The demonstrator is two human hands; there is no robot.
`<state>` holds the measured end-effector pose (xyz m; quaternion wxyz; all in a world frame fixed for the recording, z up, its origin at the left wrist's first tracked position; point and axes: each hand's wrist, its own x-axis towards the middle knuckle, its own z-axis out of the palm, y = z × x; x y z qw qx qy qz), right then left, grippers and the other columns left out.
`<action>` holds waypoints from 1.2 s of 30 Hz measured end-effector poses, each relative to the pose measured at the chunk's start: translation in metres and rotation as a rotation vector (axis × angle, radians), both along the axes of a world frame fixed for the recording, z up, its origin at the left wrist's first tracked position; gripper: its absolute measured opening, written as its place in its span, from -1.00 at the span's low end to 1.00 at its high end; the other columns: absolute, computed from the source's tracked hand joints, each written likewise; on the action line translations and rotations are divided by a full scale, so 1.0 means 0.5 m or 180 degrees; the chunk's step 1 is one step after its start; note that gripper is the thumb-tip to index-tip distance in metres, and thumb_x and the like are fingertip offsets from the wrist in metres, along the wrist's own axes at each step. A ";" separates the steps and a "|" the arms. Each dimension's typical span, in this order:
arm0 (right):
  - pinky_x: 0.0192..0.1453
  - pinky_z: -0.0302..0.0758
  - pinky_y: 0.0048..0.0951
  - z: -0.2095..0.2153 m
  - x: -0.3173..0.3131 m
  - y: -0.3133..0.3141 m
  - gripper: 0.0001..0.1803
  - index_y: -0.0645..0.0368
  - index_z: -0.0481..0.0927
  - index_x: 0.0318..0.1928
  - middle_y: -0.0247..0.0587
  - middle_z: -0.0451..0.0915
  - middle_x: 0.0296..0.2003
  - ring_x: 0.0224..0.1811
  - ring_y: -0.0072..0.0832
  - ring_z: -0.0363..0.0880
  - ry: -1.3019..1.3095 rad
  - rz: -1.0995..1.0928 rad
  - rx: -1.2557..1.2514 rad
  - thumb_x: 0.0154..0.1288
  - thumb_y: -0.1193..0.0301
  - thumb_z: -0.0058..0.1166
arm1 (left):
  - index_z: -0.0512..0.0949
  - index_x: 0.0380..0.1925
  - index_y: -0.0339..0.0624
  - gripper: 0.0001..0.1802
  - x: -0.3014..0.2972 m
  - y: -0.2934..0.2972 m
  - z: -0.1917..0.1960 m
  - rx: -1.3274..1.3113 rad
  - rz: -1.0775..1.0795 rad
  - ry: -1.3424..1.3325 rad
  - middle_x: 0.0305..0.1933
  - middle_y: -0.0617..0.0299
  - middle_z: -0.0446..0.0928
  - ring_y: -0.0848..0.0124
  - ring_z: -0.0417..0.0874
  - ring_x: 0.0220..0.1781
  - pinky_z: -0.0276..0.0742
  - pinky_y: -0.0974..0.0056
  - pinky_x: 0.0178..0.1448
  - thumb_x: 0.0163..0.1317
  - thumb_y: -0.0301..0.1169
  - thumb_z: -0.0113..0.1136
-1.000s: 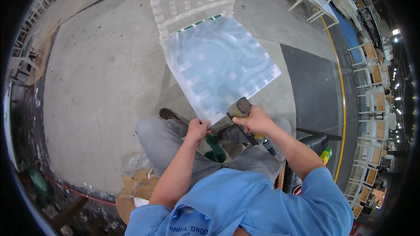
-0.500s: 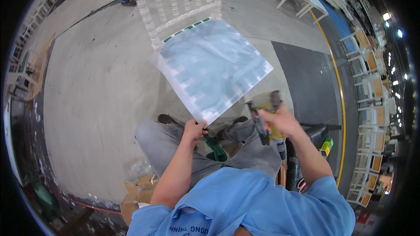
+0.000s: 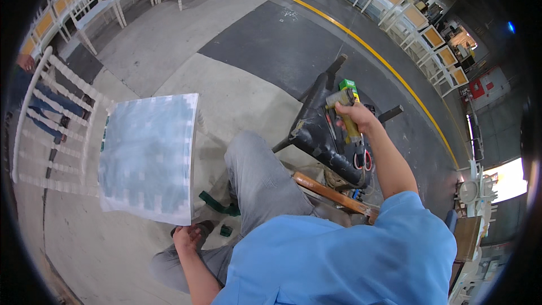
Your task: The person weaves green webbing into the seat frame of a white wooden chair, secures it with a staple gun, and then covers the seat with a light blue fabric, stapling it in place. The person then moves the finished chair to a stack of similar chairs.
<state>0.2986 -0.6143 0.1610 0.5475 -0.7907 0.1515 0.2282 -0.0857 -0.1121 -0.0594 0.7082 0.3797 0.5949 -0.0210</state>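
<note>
A white chair [image 3: 63,122] with a turned-spindle back stands at the left, its seat covered by a pale blue and white sheet [image 3: 148,152]. My left hand [image 3: 188,238] is at the seat's near corner with its fingers curled; what they pinch is hidden. Close beside that hand, a green strap [image 3: 219,204] shows by my knee, and a small green piece [image 3: 226,230] lies below it. Over at the right, my right hand [image 3: 358,117] grips a yellow and black staple gun [image 3: 339,98] above a black padded stool [image 3: 316,134].
Scissors [image 3: 361,161] with red handles rest on the stool beside a green box [image 3: 348,84]. A long orange-brown wooden piece [image 3: 324,189] lies near my lap. White chairs [image 3: 415,18] line the far side and upper left. Another person's legs [image 3: 48,107] show behind the chair back.
My view has swung right, so the chair appears farther left. The staple gun has moved from near the seat's edge to over the black stool. My left hand stays by the seat corner.
</note>
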 end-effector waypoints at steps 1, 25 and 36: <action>-0.31 0.70 -0.32 -0.036 0.013 -0.015 -0.58 0.05 0.63 0.14 -0.30 0.65 -0.10 -0.35 -0.39 0.72 0.0262 0.0155 0.0309 0.45 0.12 0.41 | 0.47 0.11 -0.16 -0.77 -0.008 0.007 0.006 0.0095 0.0191 0.0158 -0.11 0.09 0.67 0.28 0.74 -0.28 0.67 0.15 -0.25 0.59 -0.32 0.13; 0.13 0.61 -0.19 -0.299 -0.191 0.641 -0.25 0.12 0.29 0.60 -0.11 0.50 0.36 0.22 -0.32 0.59 0.0277 0.1836 0.0847 0.56 0.19 0.27 | -0.20 0.75 0.04 0.34 0.030 0.287 0.052 0.0266 0.2370 -0.1856 0.77 -0.12 -0.13 -0.31 -0.05 0.71 -0.11 -0.53 0.56 0.25 0.63 0.02; 0.45 0.24 0.28 -0.467 -0.351 0.834 -0.15 -0.01 0.27 0.54 -0.16 0.50 0.40 0.43 0.06 0.43 0.1977 0.2442 0.1195 0.49 -0.19 0.21 | -0.19 0.72 -0.18 0.12 0.098 0.248 0.082 0.1639 0.0544 0.0407 0.54 -0.45 0.31 -0.26 0.48 0.50 0.46 -0.07 0.52 0.43 -0.06 0.31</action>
